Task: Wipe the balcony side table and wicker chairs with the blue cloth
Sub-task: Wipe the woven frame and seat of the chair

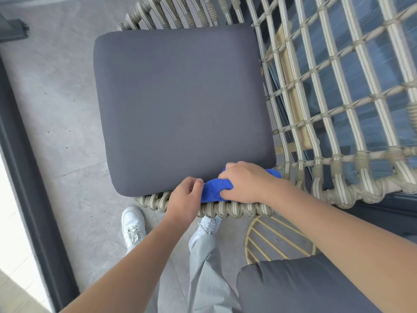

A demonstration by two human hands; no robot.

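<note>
Along the left edge of the frame runs a dark door rail [33, 211], and beside it lies the grey floor [56, 98]. Low in the frame, a white shoe [133, 227] stands on that floor, with a pale grey trouser leg [209, 267] to its right.

In the middle sits the chair [228, 210], made of woven rope. A big grey cushion [180, 105] lies flat on its seat and fills most of the picture.

At the bottom edge of the cushion, the left hand [185, 197] is curled over the front rim of the chair. Its thumb and fingers pinch the left end of the blue cloth [214, 190].

The cloth is bunched up on the woven front rim, right against the cushion's bottom edge. It lies between the two hands, and a small blue bit pokes out past the right hand, near the cushion's lower right corner.

The right hand [246, 181] lies on top of the cloth with its fingers curled around it, gripping it and pressing it down on the rim.

On the right side of the frame, the chair's woven side rises up like a net. In the lower right, another grey cushion [304, 288] shows, with a yellow wire frame [270, 240] just above it.
</note>
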